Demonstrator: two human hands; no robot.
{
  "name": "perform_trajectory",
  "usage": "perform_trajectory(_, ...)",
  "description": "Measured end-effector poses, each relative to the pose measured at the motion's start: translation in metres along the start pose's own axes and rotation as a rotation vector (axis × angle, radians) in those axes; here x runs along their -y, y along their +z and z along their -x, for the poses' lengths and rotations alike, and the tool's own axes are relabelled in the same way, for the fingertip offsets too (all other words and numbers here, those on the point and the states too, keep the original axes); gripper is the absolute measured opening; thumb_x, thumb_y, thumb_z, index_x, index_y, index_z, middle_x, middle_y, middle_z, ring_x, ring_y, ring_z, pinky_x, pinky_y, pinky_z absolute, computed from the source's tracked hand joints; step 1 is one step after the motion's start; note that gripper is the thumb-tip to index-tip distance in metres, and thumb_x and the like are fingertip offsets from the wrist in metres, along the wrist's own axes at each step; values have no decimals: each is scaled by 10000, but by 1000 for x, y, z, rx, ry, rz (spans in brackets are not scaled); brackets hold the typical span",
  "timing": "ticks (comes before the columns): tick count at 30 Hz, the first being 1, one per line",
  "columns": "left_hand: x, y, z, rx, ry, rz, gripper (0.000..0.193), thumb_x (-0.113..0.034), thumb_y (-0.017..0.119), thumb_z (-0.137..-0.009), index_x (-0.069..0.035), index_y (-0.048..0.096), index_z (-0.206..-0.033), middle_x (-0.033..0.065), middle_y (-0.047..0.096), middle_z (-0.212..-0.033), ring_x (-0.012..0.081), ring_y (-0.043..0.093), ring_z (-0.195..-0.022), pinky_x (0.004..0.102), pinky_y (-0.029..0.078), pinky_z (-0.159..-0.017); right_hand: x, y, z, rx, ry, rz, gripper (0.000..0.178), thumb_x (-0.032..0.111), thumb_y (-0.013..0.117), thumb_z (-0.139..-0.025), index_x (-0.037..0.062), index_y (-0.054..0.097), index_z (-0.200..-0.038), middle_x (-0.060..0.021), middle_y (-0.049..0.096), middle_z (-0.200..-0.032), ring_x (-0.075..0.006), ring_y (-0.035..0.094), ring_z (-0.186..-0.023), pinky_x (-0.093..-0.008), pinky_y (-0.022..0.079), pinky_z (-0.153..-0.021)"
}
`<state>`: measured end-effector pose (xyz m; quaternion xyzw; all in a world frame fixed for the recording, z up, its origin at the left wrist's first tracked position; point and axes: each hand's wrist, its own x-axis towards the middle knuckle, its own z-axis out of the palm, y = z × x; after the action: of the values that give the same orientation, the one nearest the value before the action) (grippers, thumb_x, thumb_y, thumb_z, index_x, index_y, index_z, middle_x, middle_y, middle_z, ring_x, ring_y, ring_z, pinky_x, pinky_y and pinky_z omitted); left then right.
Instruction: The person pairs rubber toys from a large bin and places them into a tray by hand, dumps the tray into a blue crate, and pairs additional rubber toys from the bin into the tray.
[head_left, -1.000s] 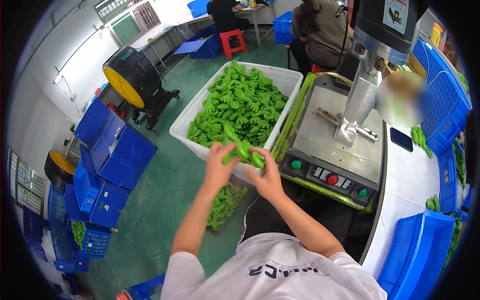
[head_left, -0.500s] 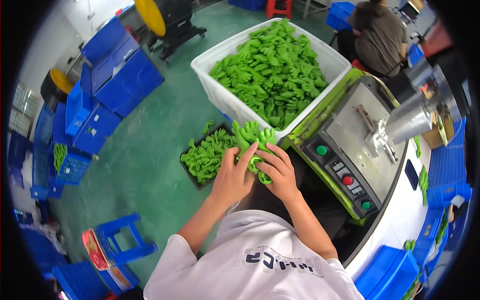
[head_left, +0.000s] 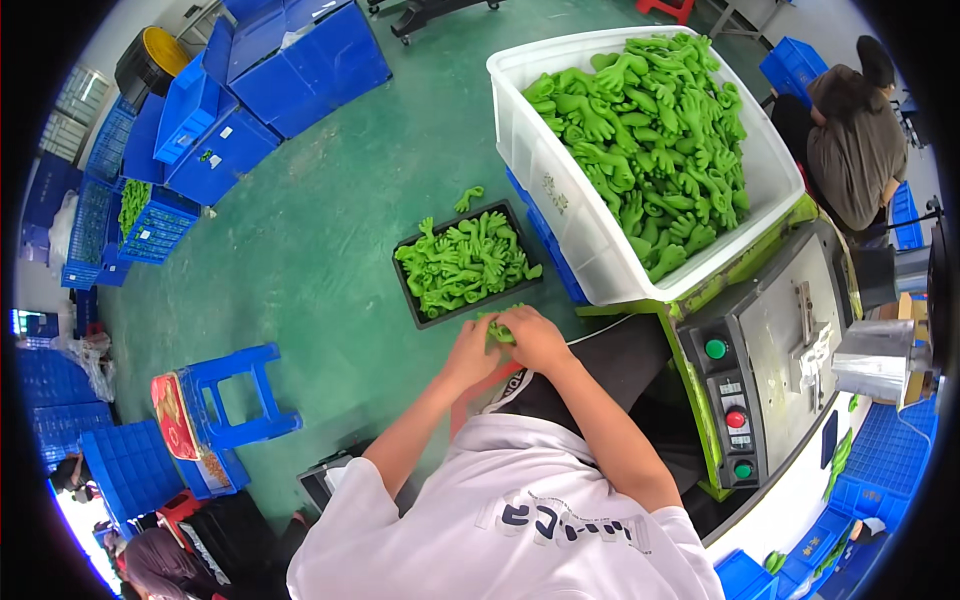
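Note:
My left hand (head_left: pixel 470 354) and my right hand (head_left: pixel 534 338) are close together in front of my body, both with curled fingers. Between them they grip soft green hand-shaped pieces (head_left: pixel 501 331), mostly covered by the fingers, so I cannot tell how many. Just beyond my hands, a black tray (head_left: pixel 428 323) on the floor is heaped with the same green pieces. One loose green piece (head_left: pixel 468 198) lies on the floor behind the tray. To the right, a large white bin (head_left: pixel 560 235) holds a big pile of them.
A green-framed machine with a control panel (head_left: pixel 733 410) stands at my right, beside the white bin. A blue stool (head_left: pixel 235 400) is at the left. Blue crates (head_left: pixel 310 75) are stacked at far left. A person (head_left: pixel 855 140) sits at the far right.
My view has swung left, so the bin and machine sit farther right. My hands have come closer together and lower, at the tray's near side, and less of the green pieces shows between them.

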<state>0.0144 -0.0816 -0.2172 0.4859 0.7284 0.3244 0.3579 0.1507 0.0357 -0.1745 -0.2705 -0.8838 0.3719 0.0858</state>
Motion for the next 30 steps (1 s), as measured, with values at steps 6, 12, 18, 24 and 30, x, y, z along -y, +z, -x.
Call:
perform_trajectory(6,25,-39,-51,-159,-23,-86,732,-77,696,-804,-89,397,-1473,278,483,-1303,472,502,-1208,473,450,-1028,-9,11,-74,-158,-253,-51,384,109,753,-756,66,626,-1116,-164,583,-1276,-405,567,-1154,-448,487,-988)
perform_trajectory(12,74,-38,-52,-234,-116,-408,716,-91,696,-838,-93,389,-1484,295,449,-1355,456,523,-1202,486,468,-1013,-38,6,-49,-184,41,55,372,127,721,-817,58,621,-1168,-172,558,-1292,-410,572,-1119,-450,492,-976)
perform_trajectory(18,45,-25,-70,-128,-29,-62,542,-1,646,-874,-78,501,-1390,197,440,-1408,354,573,-1144,407,518,-913,-34,-55,-1,-68,195,-6,374,161,705,-850,46,621,-1196,-158,617,-1185,-392,604,-1067,-441,509,-953)
perform_trajectory(24,-134,-61,-132,-369,525,-35,336,56,593,-877,-45,630,-1196,162,563,-1257,300,616,-1042,350,530,-820,41,-223,16,40,-82,-628,249,147,645,-949,27,637,-1167,-112,697,-1011,-237,692,-906,-362,551,-806)
perform_trajectory(30,-274,-72,-221,-180,860,78,196,19,579,-897,-53,662,-1059,133,658,-1042,303,644,-926,362,522,-787,-71,-297,-42,-386,319,90,339,278,718,-892,36,655,-1120,-107,696,-1018,-265,684,-977,-367,538,-814)
